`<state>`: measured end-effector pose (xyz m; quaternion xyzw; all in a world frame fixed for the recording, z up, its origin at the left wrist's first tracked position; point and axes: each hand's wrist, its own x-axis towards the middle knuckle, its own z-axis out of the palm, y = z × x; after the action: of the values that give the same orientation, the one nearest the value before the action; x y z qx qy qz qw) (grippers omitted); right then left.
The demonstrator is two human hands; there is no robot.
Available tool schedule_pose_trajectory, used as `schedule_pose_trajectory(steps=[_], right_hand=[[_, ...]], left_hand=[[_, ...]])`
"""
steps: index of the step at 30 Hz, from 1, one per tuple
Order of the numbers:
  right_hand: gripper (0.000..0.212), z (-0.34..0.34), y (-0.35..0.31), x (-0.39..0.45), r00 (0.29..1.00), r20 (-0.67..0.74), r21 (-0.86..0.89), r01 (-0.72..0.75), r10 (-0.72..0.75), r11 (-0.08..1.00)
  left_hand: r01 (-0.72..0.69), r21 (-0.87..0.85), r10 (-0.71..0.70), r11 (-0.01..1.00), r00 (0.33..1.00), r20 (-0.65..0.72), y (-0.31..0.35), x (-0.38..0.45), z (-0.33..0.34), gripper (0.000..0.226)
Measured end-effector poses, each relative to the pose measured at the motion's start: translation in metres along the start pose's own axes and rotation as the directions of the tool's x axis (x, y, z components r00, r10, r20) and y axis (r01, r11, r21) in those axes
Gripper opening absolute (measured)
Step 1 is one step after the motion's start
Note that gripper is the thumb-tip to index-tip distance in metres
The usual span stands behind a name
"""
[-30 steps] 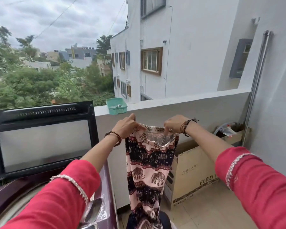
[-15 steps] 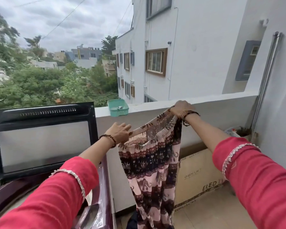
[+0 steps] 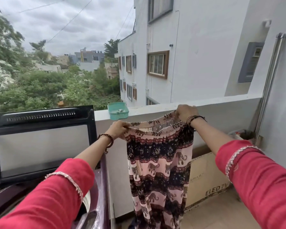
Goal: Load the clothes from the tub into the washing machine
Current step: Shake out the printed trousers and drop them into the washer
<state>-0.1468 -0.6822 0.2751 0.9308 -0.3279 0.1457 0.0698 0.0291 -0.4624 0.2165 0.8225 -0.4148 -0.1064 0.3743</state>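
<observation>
left hand (image 3: 118, 130): pinches waistband's left end | right hand (image 3: 186, 111): fingers curled around waistband's right end, raised higher | elephant-print garment (image 3: 158, 164): stretched between both hands, hanging downward | washing machine (image 3: 99, 187): below left hand, lid (image 3: 40, 142) upright

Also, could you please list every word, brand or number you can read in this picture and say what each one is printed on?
"ELED TV": dark print low on the cardboard box standing against the balcony wall.
"SMART": fainter print higher on the same box, only just readable.
The washing machine and the green basket show no readable text.
The printed garment bears elephants, no words.
</observation>
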Motion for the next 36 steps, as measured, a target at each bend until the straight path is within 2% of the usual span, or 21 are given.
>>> schedule_pose_trajectory(steps=[2, 3, 5, 7, 9, 11, 13, 16, 18, 19, 20, 22, 24, 26, 29, 32, 34, 36], right_hand=[[0.031, 0.0, 0.002, 0.002, 1.0, 0.007, 0.046, -0.014, 0.013, 0.999], [0.031, 0.0, 0.002, 0.003, 0.999, 0.014, 0.07, -0.034, 0.033, 0.997], [0.03, -0.001, 0.0, 0.005, 0.994, 0.018, 0.109, -0.113, 0.112, 0.988], [0.031, -0.002, -0.002, 0.006, 0.978, -0.001, 0.117, -0.208, 0.21, 0.971], [0.031, -0.001, -0.001, 0.007, 0.964, -0.03, 0.078, -0.262, 0.265, 0.962], [0.03, 0.002, 0.004, 0.008, 0.954, -0.04, 0.041, -0.294, 0.296, 0.955], [0.028, 0.007, 0.009, 0.008, 0.949, -0.028, 0.035, -0.312, 0.313, 0.949], [0.025, 0.011, 0.014, 0.007, 0.961, -0.04, 0.037, -0.271, 0.272, 0.962], [0.024, 0.011, 0.015, 0.007, 0.969, -0.047, 0.046, -0.239, 0.241, 0.97], [0.024, 0.011, 0.014, 0.008, 0.97, -0.05, 0.057, -0.233, 0.236, 0.971], [0.023, 0.01, 0.013, 0.008, 0.97, -0.062, 0.079, -0.23, 0.235, 0.97], [0.022, 0.007, 0.011, 0.009, 0.957, -0.077, 0.197, -0.262, 0.281, 0.945], [0.022, 0.004, 0.008, 0.012, 0.944, -0.04, 0.357, -0.293, 0.328, 0.887], [0.025, 0.002, 0.005, 0.016, 0.94, 0.034, 0.521, -0.308, 0.341, 0.796], [0.029, -0.002, 0.0, 0.021, 0.933, 0.168, 0.698, -0.341, 0.319, 0.629], [0.028, -0.005, -0.008, 0.018, 0.946, 0.185, 0.609, -0.322, 0.266, 0.725], [0.023, -0.005, -0.01, 0.018, 0.965, 0.099, 0.5, -0.26, 0.243, 0.826], [0.008, -0.004, -0.008, 0.019, 0.97, 0.031, 0.454, -0.228, 0.24, 0.861]], left_hand=[[-0.019, -0.026, 0.02, 0.999, 0.999, 0.047, 0.005, 0.0, -0.005, 0.043], [-0.045, 0.037, 0.043, 0.998, 0.998, 0.056, 0.007, 0.001, -0.007, 0.046], [-0.143, 0.282, 0.119, 0.949, 0.988, 0.102, 0.012, 0.004, -0.012, 0.041], [-0.251, 0.526, 0.166, 0.813, 0.965, 0.204, 0.017, 0.006, -0.016, 0.033], [-0.337, 0.692, 0.179, 0.639, 0.939, 0.293, 0.021, 0.007, -0.019, 0.027], [-0.374, 0.783, 0.175, 0.496, 0.927, 0.332, 0.019, 0.009, -0.024, 0.027], [-0.343, 0.826, 0.153, 0.447, 0.939, 0.307, 0.013, 0.013, -0.029, 0.03], [-0.297, 0.838, 0.118, 0.458, 0.954, 0.274, 0.006, 0.018, -0.032, 0.043], [-0.25, 0.832, 0.121, 0.495, 0.968, 0.22, 0.006, 0.017, -0.029, 0.042], [-0.208, 0.81, 0.133, 0.549, 0.978, 0.161, 0.006, 0.017, -0.027, 0.034], [-0.156, 0.748, 0.133, 0.646, 0.987, 0.091, 0.006, 0.018, -0.024, 0.026], [-0.034, 0.465, 0.061, 0.885, 0.997, -0.044, 0.007, 0.022, -0.019, 0.011], [0.057, 0.125, -0.037, 0.99, 0.987, -0.157, 0.011, 0.029, -0.015, 0.015], [0.074, -0.059, -0.086, 0.996, 0.963, -0.257, 0.015, 0.036, -0.016, 0.019], [0.074, -0.147, -0.119, 0.986, 0.937, -0.329, 0.02, 0.042, -0.019, 0.021], [0.082, -0.087, -0.111, 0.993, 0.909, -0.403, 0.018, 0.048, -0.022, 0.032], [0.101, -0.036, -0.107, 0.994, 0.896, -0.432, 0.018, 0.049, -0.025, 0.029], [0.129, -0.004, -0.117, 0.992, 0.89, -0.441, 0.019, 0.047, -0.03, 0.021]])
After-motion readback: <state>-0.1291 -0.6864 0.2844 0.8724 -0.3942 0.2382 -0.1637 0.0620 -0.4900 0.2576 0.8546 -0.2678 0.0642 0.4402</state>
